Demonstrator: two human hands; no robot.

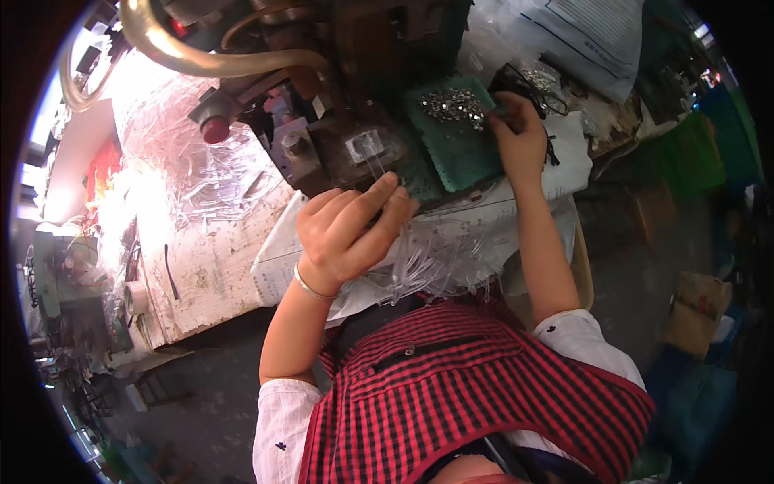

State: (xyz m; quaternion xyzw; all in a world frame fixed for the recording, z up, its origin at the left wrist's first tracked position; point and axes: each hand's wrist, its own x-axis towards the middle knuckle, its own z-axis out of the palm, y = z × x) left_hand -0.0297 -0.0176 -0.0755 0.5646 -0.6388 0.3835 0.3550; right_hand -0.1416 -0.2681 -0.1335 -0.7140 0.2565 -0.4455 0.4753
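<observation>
Old wood tops my bench (pixel 214 282). My left hand (pixel 348 230) pinches a clear strip (pixel 375 161) at the machine (pixel 329 147), probably not finished. Many shiny bits (pixel 451 105) are left on the green tray (pixel 461 159). My right hand (pixel 520 137) curls by its right edge; I can't tell if it grips.

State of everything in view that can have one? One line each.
Left hand: pinching
Clear strip: held, extending over the machine
Right hand: at the tray's right edge, grip unclear
Green tray: holding parts
Metal parts: loosely heaped
Plastic strips: loose, tangled
Hose: bent
Red knob: pressed or not, unclear
</observation>
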